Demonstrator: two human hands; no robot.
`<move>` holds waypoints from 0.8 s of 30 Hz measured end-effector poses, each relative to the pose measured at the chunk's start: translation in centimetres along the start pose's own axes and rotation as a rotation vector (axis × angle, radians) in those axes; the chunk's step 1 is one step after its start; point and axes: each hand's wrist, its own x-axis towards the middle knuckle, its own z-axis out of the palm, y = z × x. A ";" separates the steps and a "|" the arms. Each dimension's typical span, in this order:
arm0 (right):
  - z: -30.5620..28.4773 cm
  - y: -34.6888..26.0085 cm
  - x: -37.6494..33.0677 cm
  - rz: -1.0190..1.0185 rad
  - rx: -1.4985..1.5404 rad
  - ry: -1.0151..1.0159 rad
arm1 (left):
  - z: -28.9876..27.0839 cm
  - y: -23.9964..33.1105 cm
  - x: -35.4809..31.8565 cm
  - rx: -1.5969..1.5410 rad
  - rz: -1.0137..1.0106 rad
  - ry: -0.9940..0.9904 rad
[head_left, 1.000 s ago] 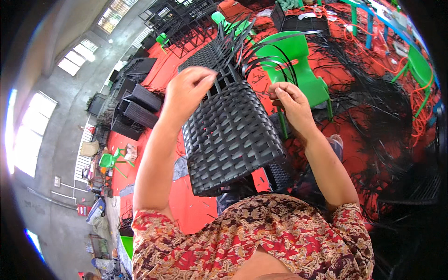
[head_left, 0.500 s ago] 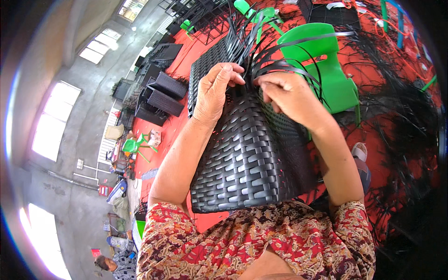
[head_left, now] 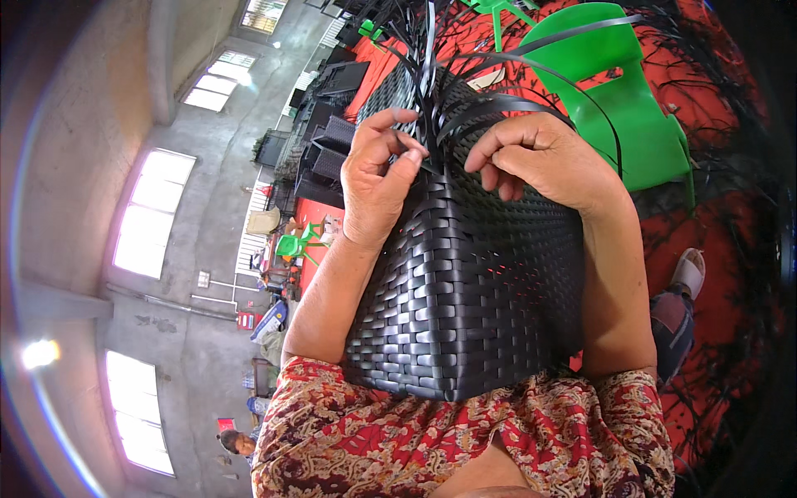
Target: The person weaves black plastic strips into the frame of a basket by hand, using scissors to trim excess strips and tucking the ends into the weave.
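Observation:
A large black woven wicker piece, plaited from flat plastic strips, leans against my lap with one corner edge toward me. At its upper end, loose black strips fan out upward and to the right. My left hand is at the top of the corner edge, thumb and fingertips pinched on a thin black strip. My right hand is a little to the right, over the right face, with its fingers curled in. Whether a strip lies between those fingers is hidden.
A green plastic chair stands close on the right. Cut black strips litter the red floor covering there. Dark woven furniture lines the left, with a small green chair nearer. Another person is at lower left.
The woven piece has turned, bringing its corner edge to the middle and more of the right face into view. My right hand has moved right, away from the strip bundle and my left hand.

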 end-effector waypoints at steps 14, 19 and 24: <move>6.1 -3.2 3.3 -0.517 -0.509 0.294 | 3.0 -3.6 1.3 0.042 0.303 0.168; 4.5 -5.6 6.7 -0.529 -0.669 0.344 | 4.6 -2.9 3.0 0.159 0.314 0.150; 2.4 -7.7 8.3 -0.522 -0.444 0.253 | 5.6 -4.3 4.2 0.048 0.345 0.082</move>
